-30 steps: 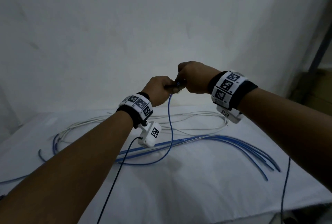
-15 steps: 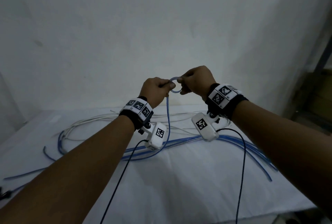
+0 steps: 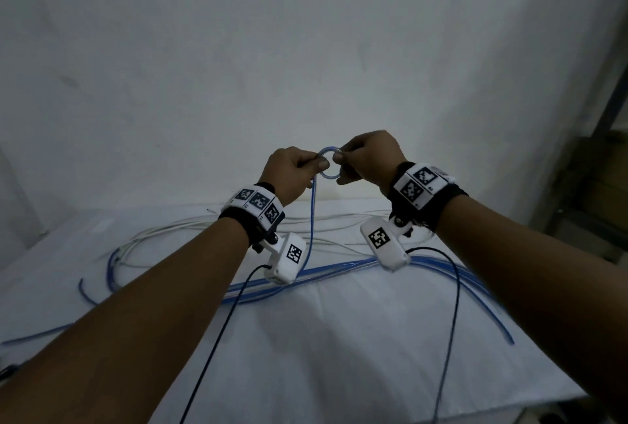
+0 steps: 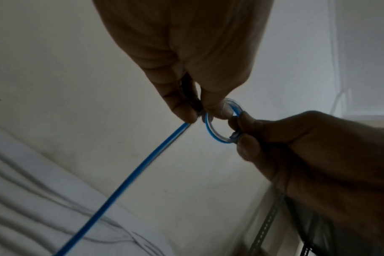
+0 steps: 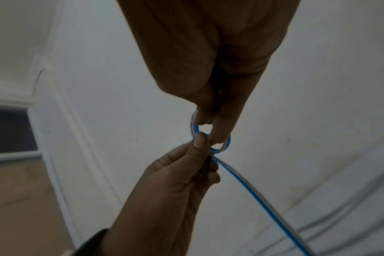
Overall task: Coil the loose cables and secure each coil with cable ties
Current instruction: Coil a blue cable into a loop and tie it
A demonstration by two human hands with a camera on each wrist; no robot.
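- The left hand (image 3: 291, 170) is raised above the table, thumb and forefinger pressed together on the blue cable (image 3: 312, 219) at the spot where a small loop (image 3: 329, 164) closes on itself.
- In the left wrist view the left hand (image 4: 186, 57) shows the same pinch: its fingertips (image 4: 186, 112) clamp the crossing of the loop (image 4: 217, 128), and the long run of the blue cable (image 4: 129, 175) drops away down and to the left.
- The right hand (image 3: 368, 158) meets it from the other side, thumb and forefinger pinching the far side of the loop; its remaining fingers are curled in.
- In the right wrist view the right hand (image 5: 213, 57) holds the top of the loop (image 5: 219, 147) at its fingertips (image 5: 221, 133), while the left hand (image 5: 171, 194) grips from below and the blue cable (image 5: 263, 206) trails off to the lower right.
- The loop is small, about one turn, held in the air between the two hands and clear of the table.
- From the left hand's pinch the cable hangs straight down to the table (image 3: 339, 355), which is covered in white cloth.
- On the cloth lie more blue cables (image 3: 475, 287), stretched across in long curves, and behind them a loose tangle of white cables (image 3: 163, 236).
- A thin black lead (image 3: 210, 349) runs from the left wrist camera down across the cloth.
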